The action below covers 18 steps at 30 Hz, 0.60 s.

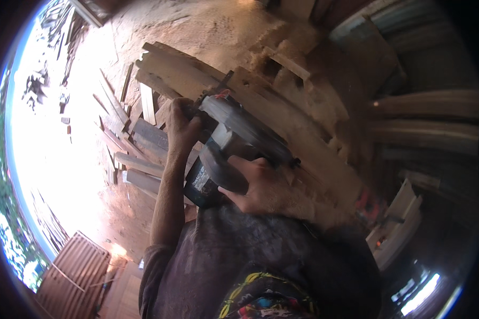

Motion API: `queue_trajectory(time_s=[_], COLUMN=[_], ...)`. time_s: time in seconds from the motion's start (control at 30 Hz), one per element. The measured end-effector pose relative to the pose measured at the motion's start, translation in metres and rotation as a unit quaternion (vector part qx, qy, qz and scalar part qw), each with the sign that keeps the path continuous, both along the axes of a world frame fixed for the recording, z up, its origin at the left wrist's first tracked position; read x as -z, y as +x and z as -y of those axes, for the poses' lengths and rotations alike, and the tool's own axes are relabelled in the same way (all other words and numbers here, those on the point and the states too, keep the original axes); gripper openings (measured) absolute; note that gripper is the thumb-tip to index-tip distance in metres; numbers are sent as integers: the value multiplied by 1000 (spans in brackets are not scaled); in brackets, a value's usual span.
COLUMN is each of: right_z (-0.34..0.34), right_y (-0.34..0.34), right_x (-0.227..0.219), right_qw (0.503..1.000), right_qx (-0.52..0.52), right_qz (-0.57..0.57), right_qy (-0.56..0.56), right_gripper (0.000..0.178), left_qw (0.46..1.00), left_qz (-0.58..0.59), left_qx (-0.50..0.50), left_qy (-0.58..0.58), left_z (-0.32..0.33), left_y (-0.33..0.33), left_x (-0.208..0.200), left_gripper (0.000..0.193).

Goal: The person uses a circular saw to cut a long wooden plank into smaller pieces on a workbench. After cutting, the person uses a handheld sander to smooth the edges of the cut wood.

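A dark circular saw (245, 125) rests on a long, wide wooden plank (308, 143) in front of my body. Its grey blade guard lies along the plank; the blade itself is hidden. My left hand (183, 126) is closed around the saw's front handle, at the plank's left side. Wrapped around the rear handle is my right hand (258, 183), close to my shirt. The dark motor housing (201, 181) sticks out to the left below the handles. Sawdust coats the plank and my left forearm.
Loose offcuts and boards (143, 138) lie piled left of the plank. Sawdust covers the ground (207, 32) beyond it. Long beams (431, 109) stretch along the right. A red item (370, 206), blurred, sits near a pale timber piece (399, 220). Bundled slats (74, 276) stand at lower left.
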State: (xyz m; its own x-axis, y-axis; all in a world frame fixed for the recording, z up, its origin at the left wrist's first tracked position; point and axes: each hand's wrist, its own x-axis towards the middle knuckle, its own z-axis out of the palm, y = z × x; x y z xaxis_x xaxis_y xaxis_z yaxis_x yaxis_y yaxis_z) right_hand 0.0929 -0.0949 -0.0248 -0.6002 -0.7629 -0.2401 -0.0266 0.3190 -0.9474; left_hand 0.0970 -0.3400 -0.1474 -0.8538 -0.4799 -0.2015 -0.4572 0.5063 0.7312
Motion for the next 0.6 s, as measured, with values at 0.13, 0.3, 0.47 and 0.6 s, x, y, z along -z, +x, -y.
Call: queue_trajectory(time_s=[0.13,0.3,0.47,0.6], right_z=[5,11,16,17], right_y=[-8,-9,-18,-18], right_x=[-15,-13,-20,-22], right_qw=[1000,1000,999,996], right_qx=[5,3,-15,-19], right_qz=[13,6,30,47], right_qy=[0,9,31,68], right_gripper=[35,35,33,34], left_qw=[999,1000,1000,1000], left_qz=[-24,-1,4,13], left_qx=[-13,-24,-23,-25], left_qy=[-17,11,0,12], left_z=[-2,1,1,2], left_y=[-3,-6,-12,-14], left_x=[5,6,-2,-11], left_gripper=[39,41,38,37])
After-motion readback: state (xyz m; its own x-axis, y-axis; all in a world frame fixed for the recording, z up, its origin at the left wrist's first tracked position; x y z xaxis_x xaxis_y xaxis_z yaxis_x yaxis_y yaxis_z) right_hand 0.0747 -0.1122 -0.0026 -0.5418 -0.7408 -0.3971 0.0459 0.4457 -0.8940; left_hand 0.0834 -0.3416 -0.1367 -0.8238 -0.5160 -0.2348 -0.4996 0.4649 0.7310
